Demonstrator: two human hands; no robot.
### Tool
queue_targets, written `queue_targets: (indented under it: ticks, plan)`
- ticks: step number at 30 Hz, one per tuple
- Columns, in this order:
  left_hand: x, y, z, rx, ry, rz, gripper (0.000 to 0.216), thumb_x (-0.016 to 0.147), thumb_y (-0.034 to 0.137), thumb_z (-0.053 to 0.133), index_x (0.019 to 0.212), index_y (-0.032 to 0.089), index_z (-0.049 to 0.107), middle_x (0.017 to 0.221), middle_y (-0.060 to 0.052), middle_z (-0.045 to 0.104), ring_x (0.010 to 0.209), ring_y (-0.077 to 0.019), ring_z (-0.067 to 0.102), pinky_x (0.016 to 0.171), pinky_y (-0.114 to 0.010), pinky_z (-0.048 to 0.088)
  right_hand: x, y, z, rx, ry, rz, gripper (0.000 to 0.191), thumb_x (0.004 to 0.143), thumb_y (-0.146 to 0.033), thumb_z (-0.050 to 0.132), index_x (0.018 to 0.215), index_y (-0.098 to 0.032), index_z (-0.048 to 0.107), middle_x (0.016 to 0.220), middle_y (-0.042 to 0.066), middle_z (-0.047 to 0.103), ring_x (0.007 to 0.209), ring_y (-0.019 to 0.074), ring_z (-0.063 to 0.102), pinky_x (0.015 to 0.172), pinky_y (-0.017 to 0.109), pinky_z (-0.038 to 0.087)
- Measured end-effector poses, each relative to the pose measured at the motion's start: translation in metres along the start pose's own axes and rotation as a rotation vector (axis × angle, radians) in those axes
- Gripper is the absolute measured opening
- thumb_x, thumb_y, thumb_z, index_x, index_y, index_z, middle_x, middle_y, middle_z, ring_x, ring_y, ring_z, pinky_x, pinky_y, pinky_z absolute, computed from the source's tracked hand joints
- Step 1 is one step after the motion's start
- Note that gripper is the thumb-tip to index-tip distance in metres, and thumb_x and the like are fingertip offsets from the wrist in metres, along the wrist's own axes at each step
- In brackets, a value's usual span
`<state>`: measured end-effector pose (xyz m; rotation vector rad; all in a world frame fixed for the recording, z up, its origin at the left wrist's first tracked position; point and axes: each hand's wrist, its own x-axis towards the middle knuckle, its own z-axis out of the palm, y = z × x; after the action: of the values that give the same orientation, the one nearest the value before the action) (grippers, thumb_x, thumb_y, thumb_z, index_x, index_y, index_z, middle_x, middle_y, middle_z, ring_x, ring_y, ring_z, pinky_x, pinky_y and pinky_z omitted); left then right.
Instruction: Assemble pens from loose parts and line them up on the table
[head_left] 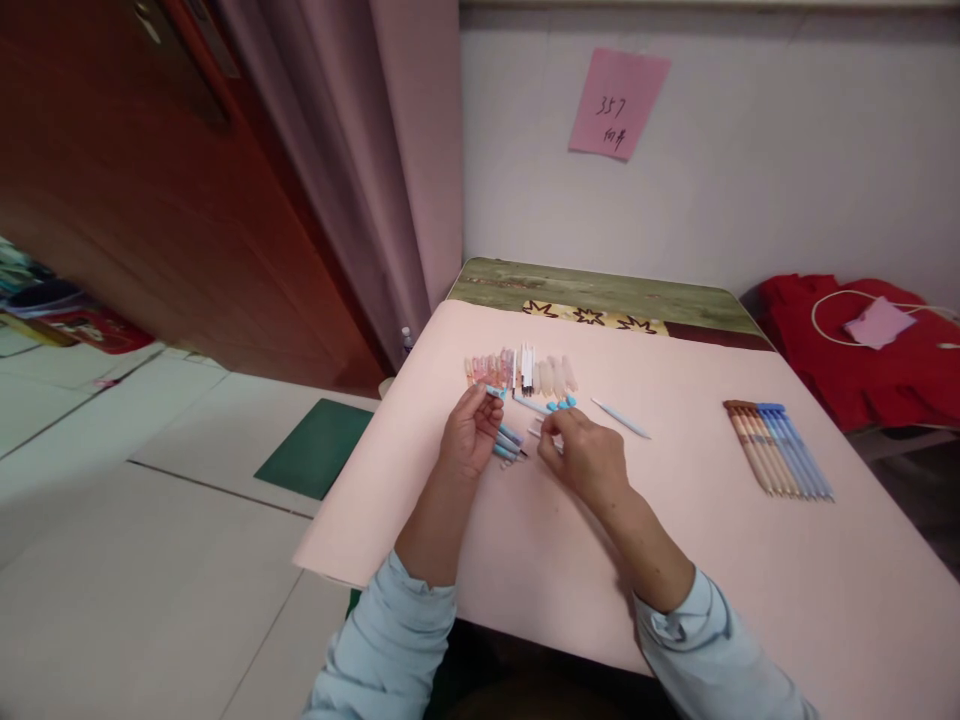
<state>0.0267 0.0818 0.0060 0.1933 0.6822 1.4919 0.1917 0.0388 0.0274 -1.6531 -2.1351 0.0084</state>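
Note:
My left hand [471, 435] is closed in a pinch on a small light-blue pen part [495, 392], held above the table. To its right, my right hand [589, 452] has its fingertips pressed together low over the tabletop; what they hold, if anything, is hidden. Thin white pieces lie beside those fingertips. Between the hands are several blue pen barrels [508, 442]. Behind them lie pink clear pen parts [491, 366], white refills [527, 368] with dark ends, pale clear grips [555, 376] and small bright-blue pieces [562, 403].
A single light-blue pen [621, 418] lies right of the parts. Farther right is a row of brown-topped and blue-topped pens [776, 450]. Pale paper [540, 570] covers the table. Red cloth [810, 340] with a white cord sits beyond the right edge; a curtain [405, 130] hangs at left.

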Motion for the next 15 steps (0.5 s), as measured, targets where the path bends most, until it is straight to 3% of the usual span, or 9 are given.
queue_targets:
  ticks: [2, 5, 10, 15]
  plan:
    - [-0.002, -0.001, 0.002, 0.034, -0.015, -0.012, 0.007, 0.084, 0.013, 0.064, 0.089, 0.010, 0.067, 0.069, -0.002, 0.066, 0.058, -0.0063, 0.061, 0.052, -0.013, 0.048, 0.002, 0.006, -0.001, 0.170, 0.102, 0.052, 0.011, 0.083, -0.026, 0.053, 0.082, -0.020, 0.063, 0.073, 0.000, 0.067, 0.057, 0.0116, 0.058, 0.056, 0.024, 0.034]
    - [-0.008, -0.003, 0.006, 0.114, -0.051, -0.044, 0.009, 0.082, 0.013, 0.067, 0.090, 0.011, 0.067, 0.073, -0.002, 0.068, 0.059, -0.0063, 0.063, 0.055, -0.013, 0.051, 0.005, 0.011, 0.000, 0.484, 0.146, 0.146, 0.008, 0.083, -0.025, 0.053, 0.081, -0.020, 0.060, 0.060, -0.004, 0.060, 0.051, 0.0097, 0.054, 0.056, 0.021, 0.040]
    - [-0.016, -0.007, 0.012, 0.224, -0.124, -0.098, 0.015, 0.079, 0.015, 0.072, 0.092, 0.011, 0.066, 0.079, -0.005, 0.071, 0.063, -0.0088, 0.067, 0.059, -0.015, 0.054, 0.006, 0.006, 0.002, 0.926, 0.144, 0.230, 0.015, 0.085, -0.034, 0.059, 0.088, -0.020, 0.059, 0.070, -0.001, 0.065, 0.059, 0.0119, 0.063, 0.058, 0.023, 0.050]
    - [-0.018, -0.010, 0.012, 0.256, -0.169, -0.129, 0.018, 0.077, 0.017, 0.074, 0.092, 0.011, 0.065, 0.083, -0.007, 0.073, 0.064, -0.0089, 0.068, 0.061, -0.015, 0.055, 0.004, 0.001, -0.003, 0.972, 0.104, 0.200, 0.019, 0.085, -0.039, 0.062, 0.088, -0.021, 0.061, 0.069, 0.000, 0.068, 0.065, 0.0157, 0.070, 0.062, 0.025, 0.054]
